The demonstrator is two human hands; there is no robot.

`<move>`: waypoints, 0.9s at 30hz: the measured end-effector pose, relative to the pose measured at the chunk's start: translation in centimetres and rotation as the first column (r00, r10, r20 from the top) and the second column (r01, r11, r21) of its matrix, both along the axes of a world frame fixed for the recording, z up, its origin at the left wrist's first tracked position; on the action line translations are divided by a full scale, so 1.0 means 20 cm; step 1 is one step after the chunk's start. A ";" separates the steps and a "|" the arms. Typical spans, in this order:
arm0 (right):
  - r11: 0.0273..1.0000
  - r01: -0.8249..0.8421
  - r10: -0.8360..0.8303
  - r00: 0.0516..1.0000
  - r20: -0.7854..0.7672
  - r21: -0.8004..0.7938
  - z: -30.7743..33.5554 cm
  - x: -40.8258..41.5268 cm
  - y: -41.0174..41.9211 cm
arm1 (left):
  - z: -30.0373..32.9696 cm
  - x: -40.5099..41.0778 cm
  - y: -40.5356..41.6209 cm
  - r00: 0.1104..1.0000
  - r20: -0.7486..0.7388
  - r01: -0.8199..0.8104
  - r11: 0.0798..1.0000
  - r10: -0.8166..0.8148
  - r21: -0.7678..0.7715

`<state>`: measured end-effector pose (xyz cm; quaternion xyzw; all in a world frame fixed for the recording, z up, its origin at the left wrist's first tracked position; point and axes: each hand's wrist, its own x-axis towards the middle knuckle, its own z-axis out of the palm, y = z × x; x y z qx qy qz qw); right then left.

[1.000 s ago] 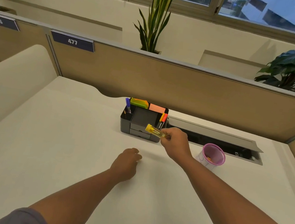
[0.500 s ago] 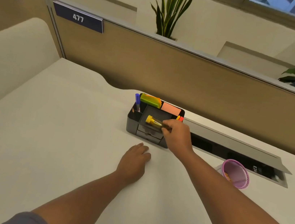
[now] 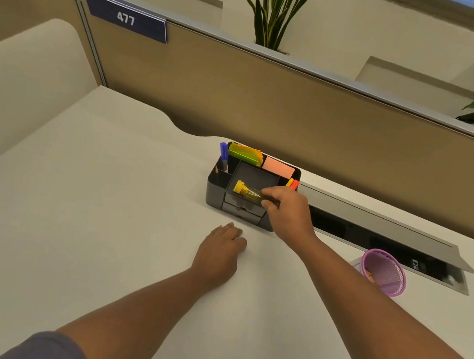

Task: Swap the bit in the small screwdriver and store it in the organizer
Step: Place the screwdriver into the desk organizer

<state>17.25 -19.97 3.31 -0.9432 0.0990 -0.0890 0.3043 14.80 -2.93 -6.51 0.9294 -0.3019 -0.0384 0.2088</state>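
The right hand (image 3: pixel 288 209) had carried the screwdriver (image 3: pixel 248 191) lower into the organizer (image 3: pixel 216 187) tray, still pinching it; only release remained, I judged.

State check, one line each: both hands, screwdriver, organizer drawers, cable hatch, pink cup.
right hand: gripping the screwdriver
left hand: empty, resting on desk
screwdriver: held tilted over organizer's middle tray
organizer drawers: shut
cable hatch: lid propped open
pink mesh cup: tilted

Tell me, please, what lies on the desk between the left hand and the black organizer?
Nothing: in the head view, only bare white desk separates the left hand from the organizer, whose middle tray holds the yellow screwdriver.
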 end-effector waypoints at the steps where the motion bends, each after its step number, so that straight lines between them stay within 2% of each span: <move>1: 1.000 0.000 0.000 1.000 -0.003 0.003 0.00 0.00 0.00 | 0.00 0.00 0.00 1.000 -0.002 0.003 1.000 -0.003 0.002; 22: 0.994 0.040 -0.036 0.998 -0.041 0.101 0.01 -0.02 0.02 | 0.04 0.01 0.01 0.997 -0.074 0.013 1.000 -0.011 0.021; 27: 0.995 0.060 -0.061 0.998 0.012 0.084 0.00 -0.06 0.02 | 0.08 0.02 0.01 0.995 -0.104 0.008 1.000 -0.006 0.011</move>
